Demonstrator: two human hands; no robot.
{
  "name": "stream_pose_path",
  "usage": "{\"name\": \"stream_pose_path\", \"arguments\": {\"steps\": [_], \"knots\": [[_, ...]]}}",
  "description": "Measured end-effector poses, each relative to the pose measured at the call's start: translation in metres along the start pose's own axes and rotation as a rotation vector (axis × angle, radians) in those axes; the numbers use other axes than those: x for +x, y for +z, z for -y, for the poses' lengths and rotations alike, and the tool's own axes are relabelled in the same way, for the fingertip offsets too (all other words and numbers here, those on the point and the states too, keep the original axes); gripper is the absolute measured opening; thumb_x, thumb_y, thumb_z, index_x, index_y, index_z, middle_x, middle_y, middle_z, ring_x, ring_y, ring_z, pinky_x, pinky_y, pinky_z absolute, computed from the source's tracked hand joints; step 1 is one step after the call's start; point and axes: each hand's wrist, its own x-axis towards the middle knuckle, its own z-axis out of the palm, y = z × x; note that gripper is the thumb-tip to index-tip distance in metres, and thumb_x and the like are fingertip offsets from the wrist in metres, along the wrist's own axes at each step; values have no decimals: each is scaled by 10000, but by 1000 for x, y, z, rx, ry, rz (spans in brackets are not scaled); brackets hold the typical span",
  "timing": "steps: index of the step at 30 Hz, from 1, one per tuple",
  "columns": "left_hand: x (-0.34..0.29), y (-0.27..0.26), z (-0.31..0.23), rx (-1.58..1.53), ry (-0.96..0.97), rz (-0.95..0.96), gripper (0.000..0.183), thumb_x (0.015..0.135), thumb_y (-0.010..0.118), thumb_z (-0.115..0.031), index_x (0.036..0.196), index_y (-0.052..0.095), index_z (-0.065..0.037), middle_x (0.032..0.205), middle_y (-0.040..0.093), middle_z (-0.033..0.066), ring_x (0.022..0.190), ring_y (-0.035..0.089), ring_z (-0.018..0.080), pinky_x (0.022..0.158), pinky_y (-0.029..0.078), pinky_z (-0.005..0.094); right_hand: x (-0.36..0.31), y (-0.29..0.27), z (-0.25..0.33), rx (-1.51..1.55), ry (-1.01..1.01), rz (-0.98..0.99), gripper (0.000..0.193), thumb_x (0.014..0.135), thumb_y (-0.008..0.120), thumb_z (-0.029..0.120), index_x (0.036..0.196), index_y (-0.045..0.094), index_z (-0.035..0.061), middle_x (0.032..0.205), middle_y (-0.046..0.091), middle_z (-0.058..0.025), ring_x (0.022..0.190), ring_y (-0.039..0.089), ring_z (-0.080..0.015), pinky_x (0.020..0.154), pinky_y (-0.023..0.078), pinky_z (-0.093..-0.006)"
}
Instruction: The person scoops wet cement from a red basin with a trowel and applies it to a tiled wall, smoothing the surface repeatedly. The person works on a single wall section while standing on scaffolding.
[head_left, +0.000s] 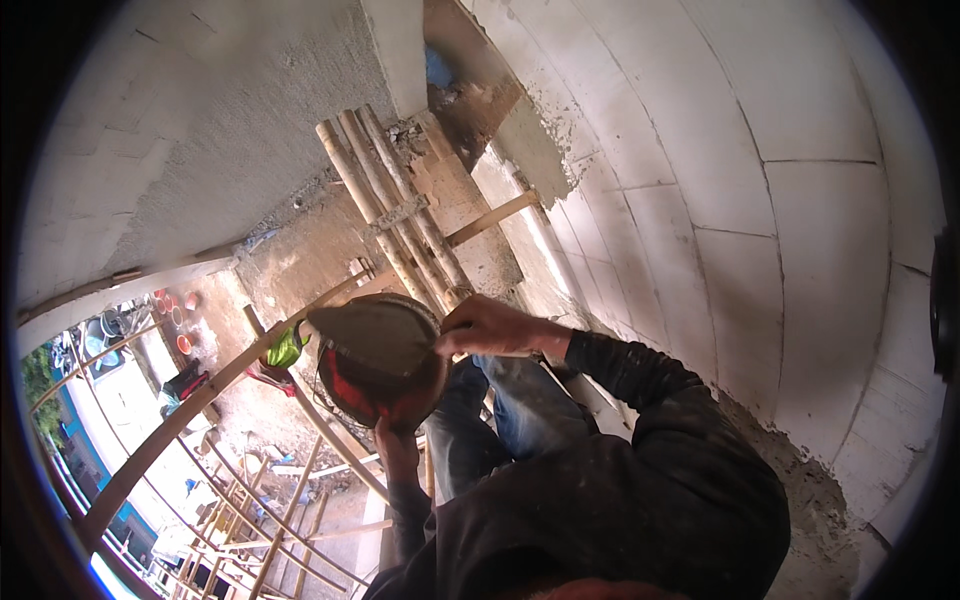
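Note:
A red bucket (400, 398) with grey mortar (385, 335) inside is held up in front of my legs, its mouth tilted toward me. My left hand (396, 438) grips it from the near side, low down; the fingers are partly hidden behind the bucket. At the right side of the rim, my right hand (492, 328) is closed, its fingertips reaching the edge beside the mortar. Whether a tool is also in that hand cannot be made out.
Wooden poles (385, 200) lie side by side ahead of the bucket. A bent scaffold rail (190, 410) crosses on the left, near a bright green item (287, 348). Pale block walling (700, 200) rises on the right. Far below at left are orange buckets (184, 344) and more scaffold poles.

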Motion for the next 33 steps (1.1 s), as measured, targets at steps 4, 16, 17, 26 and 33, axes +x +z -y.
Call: {"name": "stream_pose_path", "arguments": {"steps": [4, 16, 17, 26, 33], "knots": [[-8, -35, 1, 51, 13, 18, 410, 853, 745, 10, 1238, 609, -16, 1092, 622, 199, 1032, 628, 343, 921, 520, 456, -54, -111, -37, 330, 339, -277, 320, 1007, 628, 304, 1099, 780, 37, 892, 688, -26, 722, 618, -170, 672, 552, -349], [-104, 26, -99, 1242, 567, 268, 367, 918, 695, -10, 1269, 590, 20, 1192, 678, 184, 1101, 672, 282, 925, 570, 458, -234, -67, 187, -247, 58, -712, 301, 998, 637, 272, 906, 686, -10, 739, 605, -53, 659, 594, -148, 599, 467, -306], [-103, 43, -101, 684, 289, 233, 393, 902, 693, 4, 1279, 583, 21, 1222, 665, 179, 1120, 659, 262, 946, 575, 450, -222, -48, 180, -552, 40, -610, 310, 994, 694, 275, 921, 680, -27, 735, 604, -114, 647, 596, -216, 641, 475, -361], [-86, 94, -84, 461, 416, 393, 369, 1037, 594, -236, 1334, 546, -22, 1284, 627, 146, 1123, 674, 237, 956, 584, 393, -122, 6, 79, -1268, -99, -403, 206, 968, 685, 250, 990, 656, 47, 1042, 616, -132, 984, 650, -282, 802, 566, -461], [-95, 140, -119, -36, 53, 373, 334, 1008, 553, -135, 1313, 590, -4, 1231, 687, 164, 1136, 702, 274, 975, 585, 426, -112, 12, 64, -1003, -46, -331, 303, 966, 721, 271, 822, 626, 22, 874, 593, -153, 853, 645, -341, 754, 536, -467]]}}
